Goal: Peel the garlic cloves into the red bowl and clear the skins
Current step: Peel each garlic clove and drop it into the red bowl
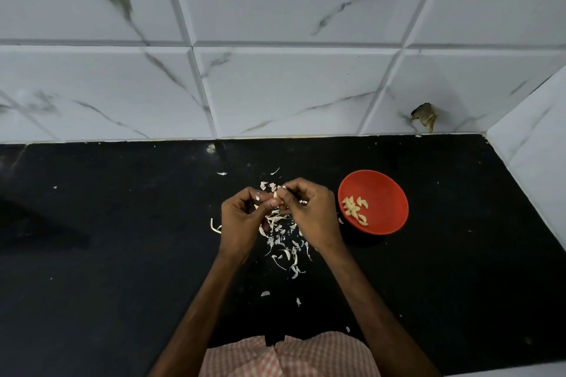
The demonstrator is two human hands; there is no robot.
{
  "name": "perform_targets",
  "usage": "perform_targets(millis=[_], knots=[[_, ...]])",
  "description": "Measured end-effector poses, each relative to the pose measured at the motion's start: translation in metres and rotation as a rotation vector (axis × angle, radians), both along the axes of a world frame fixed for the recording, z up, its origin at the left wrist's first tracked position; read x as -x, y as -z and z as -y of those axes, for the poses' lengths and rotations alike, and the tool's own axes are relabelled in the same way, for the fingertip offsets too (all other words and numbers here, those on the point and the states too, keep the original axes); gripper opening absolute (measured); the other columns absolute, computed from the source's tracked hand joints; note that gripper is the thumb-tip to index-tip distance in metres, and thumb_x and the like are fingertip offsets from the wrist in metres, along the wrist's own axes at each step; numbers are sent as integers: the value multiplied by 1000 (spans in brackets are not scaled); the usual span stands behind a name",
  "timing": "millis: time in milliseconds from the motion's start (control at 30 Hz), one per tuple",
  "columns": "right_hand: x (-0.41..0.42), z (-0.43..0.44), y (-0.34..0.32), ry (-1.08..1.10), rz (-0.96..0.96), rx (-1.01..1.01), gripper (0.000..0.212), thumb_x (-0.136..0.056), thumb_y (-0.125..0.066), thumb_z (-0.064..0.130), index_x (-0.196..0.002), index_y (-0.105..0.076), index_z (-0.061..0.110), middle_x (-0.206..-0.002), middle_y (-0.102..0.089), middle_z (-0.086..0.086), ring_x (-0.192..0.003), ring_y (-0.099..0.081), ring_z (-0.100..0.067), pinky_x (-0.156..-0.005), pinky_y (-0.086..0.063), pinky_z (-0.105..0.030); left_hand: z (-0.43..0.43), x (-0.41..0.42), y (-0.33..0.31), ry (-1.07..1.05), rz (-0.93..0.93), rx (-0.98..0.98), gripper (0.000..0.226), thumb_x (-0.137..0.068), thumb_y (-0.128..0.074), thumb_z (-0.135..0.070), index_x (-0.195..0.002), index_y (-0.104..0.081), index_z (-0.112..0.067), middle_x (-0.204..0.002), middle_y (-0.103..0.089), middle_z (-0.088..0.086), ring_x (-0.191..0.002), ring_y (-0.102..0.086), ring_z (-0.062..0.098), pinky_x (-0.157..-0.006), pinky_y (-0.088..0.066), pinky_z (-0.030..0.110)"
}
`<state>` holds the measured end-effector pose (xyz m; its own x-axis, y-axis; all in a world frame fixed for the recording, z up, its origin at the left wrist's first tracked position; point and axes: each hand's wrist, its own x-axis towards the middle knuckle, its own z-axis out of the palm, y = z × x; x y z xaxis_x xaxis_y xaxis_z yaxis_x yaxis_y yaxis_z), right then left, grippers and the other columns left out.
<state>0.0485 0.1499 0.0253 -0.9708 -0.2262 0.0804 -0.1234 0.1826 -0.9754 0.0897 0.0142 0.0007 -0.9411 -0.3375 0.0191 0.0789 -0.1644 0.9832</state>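
Left hand (242, 219) and right hand (312, 213) close together, both pinching one garlic clove (280, 194), probably half-peeled. Peeling step. Next: strip remaining skin, drop into red bowl (387, 190) just right; then gather skins (286, 243) scattered on counter (122, 254) below.

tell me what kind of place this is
Probably a home kitchen: a black stone countertop backed by marble-look wall tiles, a red bowl holding peeled garlic cloves, and the left hand and right hand pinching a clove above scattered skins.
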Motion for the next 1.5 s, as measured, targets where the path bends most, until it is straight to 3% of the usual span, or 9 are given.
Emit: perform_targets(millis=[100,267,467,633,767,933,1200,1400,1500], knots=[[-2,4,5,74,-28,-64,7,-94,-69,9,-87,-72,8,-77,-72,3,-69,-72,-14,-64,-63,-33,-3,0,1,2,27,19,12,-83,-77,-11,-75,-72,-20,-78,-72,11,-55,-62,13,-42,-47,22],[-2,10,12,206,32,-131,9,-91,-71,8,-82,-71,10,-76,-72,1,-73,-72,-17,-71,-61,-48,-9,0,1,27,66,7,8,-84,-76,-10,-83,-69,-7,-86,-71,17,-70,-70,19,-46,-55,29],[-3,12,11,262,72,-138,12,-91,-70,9,-81,-73,14,-73,-72,4,-71,-72,-13,-68,-62,-45,-8,0,2,96,77,55,8,-91,-70,0,-95,-64,1,-86,-71,11,-72,-72,18,-43,-53,28],[-6,15,8,246,107,54,5,-93,-70,7,-91,-73,5,-81,-74,-4,-71,-74,-16,-62,-62,-33,-7,0,2,28,10,17,4,-92,-67,-2,-95,-66,-4,-87,-70,13,-73,-70,21,-46,-54,28],[-9,18,10,247,224,213,6,-94,-68,5,-97,-72,1,-86,-75,-10,-79,-76,-23,-72,-64,-43,-9,-1,4,23,-32,-68,12,-90,-67,-13,-98,-65,-4,-91,-72,4,-74,-68,20,-49,-55,30],[-11,19,10,252,194,193,18,-96,-65,4,-113,-70,8,-99,-75,-8,-89,-75,-20,-73,-64,-41,-13,0,11,3,-23,-93,18,-89,-67,-17,-102,-67,-5,-91,-72,8,-73,-68,21,-50,-55,30],[-15,17,8,152,193,195,8,-92,-72,7,-98,-73,12,-95,-75,-3,-90,-75,-18,-73,-62,-31,-11,-1,14,-3,-7,-129,12,-94,-64,-15,-102,-69,-8,-91,-73,9,-75,-70,21,-52,-56,29],[-12,14,12,166,190,109,10,-85,-79,6,-86,-70,9,-88,-74,-9,-87,-74,-26,-80,-62,-49,-9,-4,10,61,-20,-91,13,-90,-72,-23,-98,-69,-14,-93,-73,6,-78,-72,19,-52,-57,31],[-12,13,9,118,254,222,10,-83,-78,-2,-84,-70,4,-89,-75,-13,-86,-76,-29,-78,-63,-45,-8,-5,9,40,-16,-104,12,-87,-73,-27,-94,-70,-17,-92,-73,6,-77,-71,20,-51,-57,32]])
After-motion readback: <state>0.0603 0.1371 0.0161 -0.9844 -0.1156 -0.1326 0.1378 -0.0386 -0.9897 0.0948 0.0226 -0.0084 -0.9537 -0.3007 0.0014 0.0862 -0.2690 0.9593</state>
